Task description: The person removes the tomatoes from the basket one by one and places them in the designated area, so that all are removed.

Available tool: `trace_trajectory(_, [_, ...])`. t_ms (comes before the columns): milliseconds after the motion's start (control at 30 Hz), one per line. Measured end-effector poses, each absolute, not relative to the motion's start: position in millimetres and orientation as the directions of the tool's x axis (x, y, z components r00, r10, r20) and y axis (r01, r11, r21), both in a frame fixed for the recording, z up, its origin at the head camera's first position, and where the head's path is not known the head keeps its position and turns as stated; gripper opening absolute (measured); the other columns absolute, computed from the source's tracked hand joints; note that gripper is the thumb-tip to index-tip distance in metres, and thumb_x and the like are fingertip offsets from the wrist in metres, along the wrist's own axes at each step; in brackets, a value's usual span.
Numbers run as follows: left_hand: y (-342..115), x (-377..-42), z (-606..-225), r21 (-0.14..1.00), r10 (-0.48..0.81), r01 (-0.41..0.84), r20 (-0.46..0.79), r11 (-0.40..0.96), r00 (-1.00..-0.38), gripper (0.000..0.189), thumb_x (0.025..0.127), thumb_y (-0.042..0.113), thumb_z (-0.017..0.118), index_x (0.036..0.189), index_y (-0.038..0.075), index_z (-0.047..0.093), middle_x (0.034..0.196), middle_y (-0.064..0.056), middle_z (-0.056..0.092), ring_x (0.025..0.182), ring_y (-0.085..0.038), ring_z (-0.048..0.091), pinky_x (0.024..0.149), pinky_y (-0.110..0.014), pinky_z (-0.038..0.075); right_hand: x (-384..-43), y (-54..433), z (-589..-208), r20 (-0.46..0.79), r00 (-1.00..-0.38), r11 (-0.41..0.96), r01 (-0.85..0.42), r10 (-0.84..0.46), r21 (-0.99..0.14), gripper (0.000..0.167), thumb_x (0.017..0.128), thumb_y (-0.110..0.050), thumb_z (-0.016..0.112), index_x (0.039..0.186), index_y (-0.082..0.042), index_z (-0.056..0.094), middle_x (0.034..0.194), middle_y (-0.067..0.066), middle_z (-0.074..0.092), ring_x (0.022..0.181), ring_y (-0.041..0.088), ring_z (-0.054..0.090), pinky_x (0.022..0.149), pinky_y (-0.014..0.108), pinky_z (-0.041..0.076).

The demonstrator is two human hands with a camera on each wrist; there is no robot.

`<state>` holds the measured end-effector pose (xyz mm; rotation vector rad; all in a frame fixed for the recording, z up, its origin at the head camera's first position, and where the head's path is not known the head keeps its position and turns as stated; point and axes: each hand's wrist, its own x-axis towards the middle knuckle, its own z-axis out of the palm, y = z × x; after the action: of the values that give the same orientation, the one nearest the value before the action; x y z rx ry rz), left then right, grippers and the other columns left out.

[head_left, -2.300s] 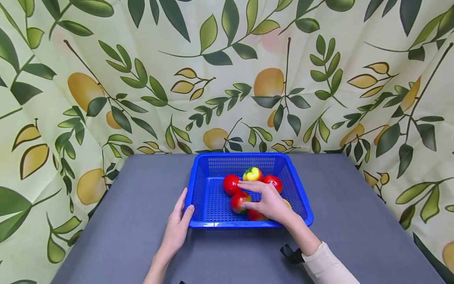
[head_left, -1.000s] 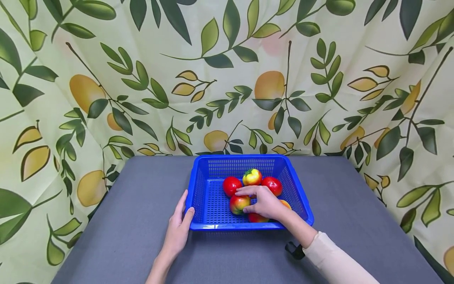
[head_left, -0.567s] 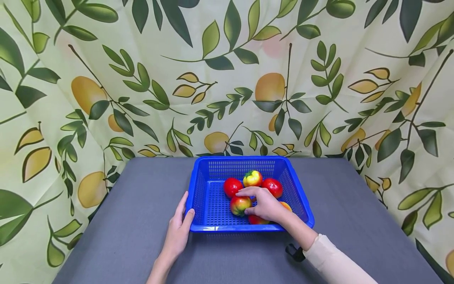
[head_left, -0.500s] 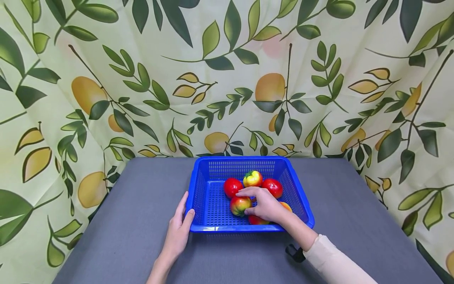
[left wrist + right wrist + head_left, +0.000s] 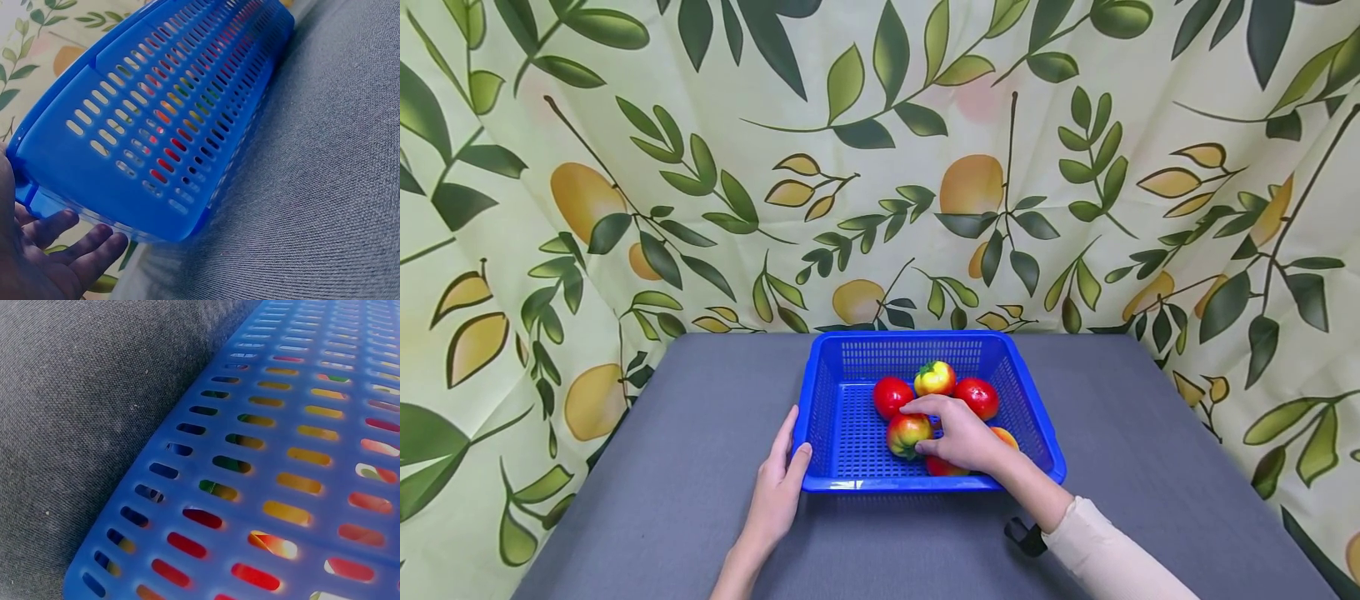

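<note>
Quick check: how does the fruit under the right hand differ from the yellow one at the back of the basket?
The red-and-yellow fruit lies mid-basket, gripped by the right hand; the yellow fruit sits untouched nearer the far wall. The gripped one is mostly red with yellow-green patches; the back one is mostly yellow with a green top. Both are round, similar in size, and inside the blue basket.

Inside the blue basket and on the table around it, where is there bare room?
Bare: the basket's left floor beside the left hand, and the grey table on either side. Crowded: the right half, where the right hand grips a red-yellow tomato among other tomatoes.
</note>
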<state>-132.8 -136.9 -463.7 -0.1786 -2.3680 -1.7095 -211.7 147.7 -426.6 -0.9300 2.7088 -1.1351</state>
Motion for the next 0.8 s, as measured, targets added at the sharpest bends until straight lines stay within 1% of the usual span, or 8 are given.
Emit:
trace_trajectory(133, [-137.3, -132.3, -462.6, 0.924, -0.026, 0.211, 0.231, 0.319, -0.973, 0.056, 0.106, 0.02, 0.046, 0.157, 0.012, 0.025, 0.157, -0.015, 0.03, 0.139, -0.035, 0.033, 0.108, -0.054, 0.027, -211.0, 147.6, -426.3, 0.177, -0.817, 0.537, -0.507, -0.549, -0.674, 0.051, 0.078, -0.006, 0.083, 0.126, -0.008, 0.066, 0.122, 0.001, 0.066, 0.11, 0.021, 0.06, 0.092, 0.046, 0.05])
trace_trajectory(400, [-136.8, -132.3, -461.1, 0.925, -0.018, 0.206, 0.223, 0.318, -0.975, 0.057, 0.106, 0.021, 0.046, 0.157, 0.011, 0.024, 0.157, -0.015, 0.028, 0.14, -0.035, 0.032, 0.108, -0.055, 0.027, -209.3, 147.3, -424.7, 0.154, -0.848, 0.55, -0.456, -0.506, -0.7, 0.05, 0.079, -0.009, 0.082, 0.127, -0.01, 0.066, 0.121, 0.002, 0.065, 0.103, 0.02, 0.061, 0.086, 0.041, 0.053])
trace_trajectory(633, [-136.8, -132.6, -462.5, 0.921, -0.016, 0.214, 0.231, 0.326, -0.973, 0.057, 0.106, 0.019, 0.046, 0.157, 0.01, 0.023, 0.157, -0.016, 0.028, 0.14, -0.037, 0.032, 0.108, -0.056, 0.028, -209.2, 147.3, -423.1, 0.124, -0.872, 0.552, -0.403, -0.473, -0.73, 0.051, 0.081, -0.012, 0.082, 0.129, -0.012, 0.065, 0.12, 0.002, 0.063, 0.101, 0.02, 0.06, 0.084, 0.043, 0.053])
trace_trajectory(800, [-137.2, -133.4, -463.5, 0.923, -0.025, 0.198, 0.219, 0.331, -0.975, 0.056, 0.106, 0.02, 0.045, 0.157, 0.012, 0.024, 0.157, -0.015, 0.029, 0.139, -0.035, 0.033, 0.108, -0.055, 0.028, -208.6, 147.3, -423.5, 0.133, -0.872, 0.553, -0.409, -0.471, -0.726, 0.051, 0.081, -0.014, 0.082, 0.128, -0.013, 0.065, 0.12, 0.002, 0.064, 0.101, 0.02, 0.06, 0.083, 0.042, 0.053])
